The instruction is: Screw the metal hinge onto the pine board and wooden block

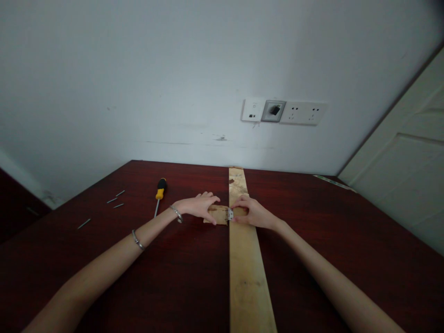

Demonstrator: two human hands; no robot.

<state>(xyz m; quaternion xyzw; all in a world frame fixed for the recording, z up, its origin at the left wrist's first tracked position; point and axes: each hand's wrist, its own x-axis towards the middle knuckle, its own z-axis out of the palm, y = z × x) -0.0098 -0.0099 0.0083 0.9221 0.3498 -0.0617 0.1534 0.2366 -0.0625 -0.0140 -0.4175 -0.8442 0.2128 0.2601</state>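
Observation:
A long pale wooden plank (pixel 245 273) lies lengthwise on the dark red table. Against its left side sits a small wooden block (pixel 219 215). My left hand (pixel 201 206) grips this block from the left, fingers at its far side and thumb at its near side. A small white-metal hinge (pixel 231 213) with holes lies where block and plank meet. My right hand (pixel 251 212) rests on the plank, its thumb and forefinger closed about the hinge's right part. The fingers partly cover the hinge's right side.
A yellow-and-black screwdriver (pixel 160 190) lies left of my left hand. Several thin metal screws or nails (pixel 118 205) are scattered farther left. The table (pixel 194 286) meets a white wall with sockets (pixel 300 113). A flat strip (pixel 333 182) lies at the back right.

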